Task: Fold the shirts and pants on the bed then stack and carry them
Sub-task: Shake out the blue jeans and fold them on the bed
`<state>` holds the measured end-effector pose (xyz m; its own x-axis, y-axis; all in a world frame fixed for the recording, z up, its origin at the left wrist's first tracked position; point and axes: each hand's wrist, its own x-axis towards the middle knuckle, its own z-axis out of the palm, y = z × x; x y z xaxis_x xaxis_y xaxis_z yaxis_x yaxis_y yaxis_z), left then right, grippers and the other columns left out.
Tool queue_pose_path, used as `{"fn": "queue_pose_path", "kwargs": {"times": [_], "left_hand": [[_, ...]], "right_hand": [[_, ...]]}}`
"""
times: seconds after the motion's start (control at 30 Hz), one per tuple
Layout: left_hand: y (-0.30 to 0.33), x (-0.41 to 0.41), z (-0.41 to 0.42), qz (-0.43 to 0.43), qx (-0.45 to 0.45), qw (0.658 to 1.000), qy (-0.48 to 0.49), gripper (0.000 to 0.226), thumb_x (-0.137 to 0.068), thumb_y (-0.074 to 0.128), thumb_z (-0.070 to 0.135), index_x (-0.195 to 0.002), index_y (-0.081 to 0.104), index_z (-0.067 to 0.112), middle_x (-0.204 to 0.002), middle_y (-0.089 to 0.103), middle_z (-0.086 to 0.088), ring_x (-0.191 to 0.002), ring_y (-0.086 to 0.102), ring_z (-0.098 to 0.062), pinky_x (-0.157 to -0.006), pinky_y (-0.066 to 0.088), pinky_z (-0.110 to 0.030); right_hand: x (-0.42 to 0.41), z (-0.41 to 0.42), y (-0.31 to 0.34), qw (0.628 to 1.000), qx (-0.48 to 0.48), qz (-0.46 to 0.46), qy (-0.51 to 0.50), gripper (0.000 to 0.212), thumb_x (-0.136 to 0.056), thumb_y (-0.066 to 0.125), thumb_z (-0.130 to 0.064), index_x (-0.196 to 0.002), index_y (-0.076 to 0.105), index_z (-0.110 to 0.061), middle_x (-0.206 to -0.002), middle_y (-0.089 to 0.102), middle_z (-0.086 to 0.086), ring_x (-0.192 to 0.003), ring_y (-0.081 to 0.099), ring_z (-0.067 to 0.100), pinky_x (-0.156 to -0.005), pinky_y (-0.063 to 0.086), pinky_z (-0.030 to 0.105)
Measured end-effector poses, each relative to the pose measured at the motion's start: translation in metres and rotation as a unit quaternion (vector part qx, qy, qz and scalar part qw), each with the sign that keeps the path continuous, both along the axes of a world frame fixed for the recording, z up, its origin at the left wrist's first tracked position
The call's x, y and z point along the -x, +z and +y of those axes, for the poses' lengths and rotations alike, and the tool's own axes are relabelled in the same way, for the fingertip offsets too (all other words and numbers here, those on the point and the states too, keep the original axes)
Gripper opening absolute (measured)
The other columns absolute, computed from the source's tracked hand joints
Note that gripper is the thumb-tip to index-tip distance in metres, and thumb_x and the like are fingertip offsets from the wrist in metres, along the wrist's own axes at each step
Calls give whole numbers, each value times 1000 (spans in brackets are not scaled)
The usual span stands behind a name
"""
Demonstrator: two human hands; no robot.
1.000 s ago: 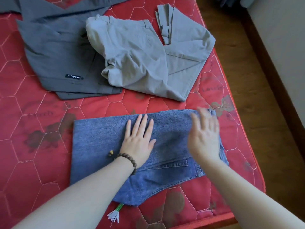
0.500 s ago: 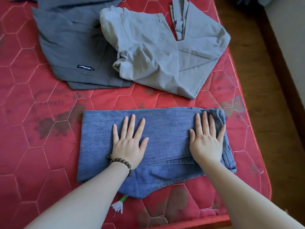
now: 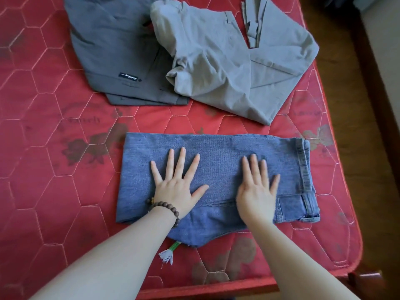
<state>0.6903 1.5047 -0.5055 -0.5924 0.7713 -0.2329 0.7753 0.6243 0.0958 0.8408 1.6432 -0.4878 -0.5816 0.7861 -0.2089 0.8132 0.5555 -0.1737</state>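
Both forearms reach up from the bottom edge, the left from about 7 o'clock and the right from about 5 o'clock; the left hand (image 3: 176, 187) lies palm down on the folded jeans (image 3: 218, 169), fingers released and fanned wide, gripping nothing; a beaded bracelet (image 3: 167, 207) circles that wrist, and a white tassel (image 3: 166, 255) on a green cord lies on the mattress just below the denim's near edge. The right hand (image 3: 257, 192) also presses flat on the denim, at 3 o'clock of the left; its fingers are straight and closer together, thumb out, holding nothing, though its outline is somewhat blurred. The jeans lie as a wide rectangle on the red quilted mattress (image 3: 54, 191), waistband at the right end. Beyond them, toward 12 o'clock, light grey pants (image 3: 227, 68) sit loosely bunched; a dark grey garment (image 3: 112, 46) lies at their 9 o'clock, partly beneath them. A wooden floor (image 3: 346, 83) runs along the bed's 3 o'clock side.
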Motion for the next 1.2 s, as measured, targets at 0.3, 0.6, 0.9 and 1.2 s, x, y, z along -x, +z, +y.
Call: {"fn": "queue_pose_path", "kwargs": {"times": [0.3,0.6,0.9,1.2], "left_hand": [[14,-27,-13,-18,-35,987,-156,75,-91,34,59,-152,17,20,-160,12,-8,-147,7,-25,-112,15,-62],[20,-47,8,-14,-25,983,-180,58,-97,41,38,-147,32,9,-155,26,-10,-145,19,-22,-114,21,-55],[19,-65,37,-23,8,984,-179,58,-100,35,31,-152,14,18,-161,3,-8,-148,-3,-22,-112,-1,-63],[18,-65,29,-23,-34,975,-219,50,-97,42,29,-144,39,12,-154,32,-4,-144,23,-21,-114,22,-56]], "right_hand": [[-61,22,20,987,-9,12,161,54,-90,66,-18,-140,48,-9,-148,42,10,-137,39,31,-113,26,53],[-65,45,21,951,-139,-12,275,46,-94,41,-29,-121,64,2,-127,62,16,-119,59,34,-93,47,60],[-58,35,20,962,-101,-53,249,56,-86,65,-44,-133,57,-16,-133,55,23,-126,51,37,-99,38,66],[-40,15,18,963,12,27,266,54,-94,54,-25,-144,42,-11,-153,35,6,-144,27,23,-114,24,55]]}}
